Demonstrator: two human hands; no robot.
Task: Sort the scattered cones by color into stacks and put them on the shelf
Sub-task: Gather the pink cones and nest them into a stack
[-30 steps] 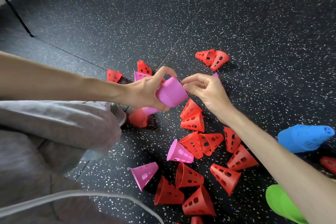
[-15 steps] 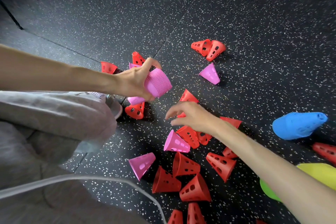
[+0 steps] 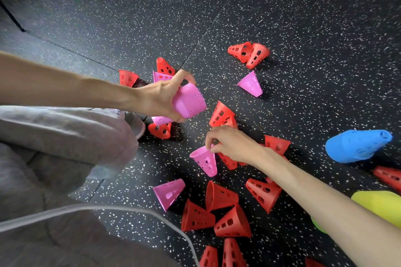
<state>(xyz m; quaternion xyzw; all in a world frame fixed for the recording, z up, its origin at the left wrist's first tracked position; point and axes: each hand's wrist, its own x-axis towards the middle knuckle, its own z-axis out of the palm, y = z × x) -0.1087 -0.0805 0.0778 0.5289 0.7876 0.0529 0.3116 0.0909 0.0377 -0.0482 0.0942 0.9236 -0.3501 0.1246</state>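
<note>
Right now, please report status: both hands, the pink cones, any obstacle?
Left hand holds pink stack. Right hand pinches loose pink cone at its narrow end. Red cones crowd around; nothing blocks the stack's open end.

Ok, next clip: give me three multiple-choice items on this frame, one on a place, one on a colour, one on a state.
1. Where does the blue stack lie?
A. at the right on the floor
B. on a shelf
C. in the left hand

2. What colour is the stack the left hand holds?
A. red
B. pink
C. yellow

3. What is the right hand doing?
A. resting flat on the floor
B. pinching a pink cone
C. holding a red cone

Key: 1 A, the blue stack lies tipped on the floor. 2 B, the left hand grips the pink stack. 3 B, the right hand pinches the pink cone by its narrow end.
</note>
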